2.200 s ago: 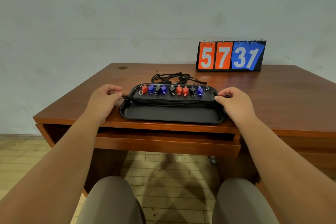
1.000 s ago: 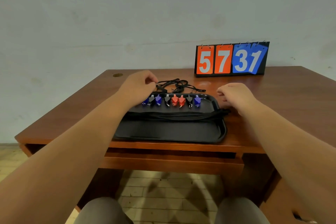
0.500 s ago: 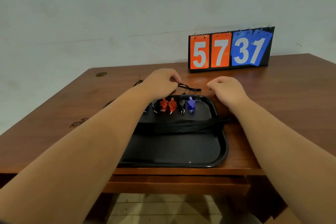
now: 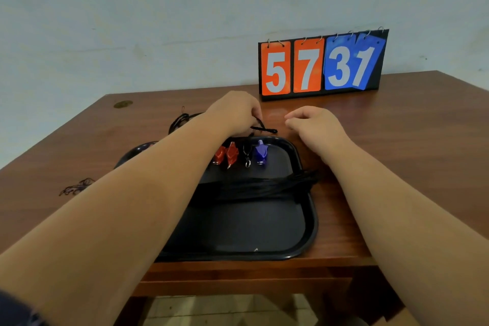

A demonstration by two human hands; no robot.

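Pinching a black string point(image 4: 265, 129) at twelve o'clock of the tray point(image 4: 313, 219), the left hand point(image 4: 232, 113) holds tight. Its end points to three o'clock, toward the near, empty, loose right hand point(image 4: 315, 127).

Scoreboard point(image 4: 322, 66) showing 5737, wooden desk point(image 4: 397, 140), possibly grommet point(image 4: 123, 104)
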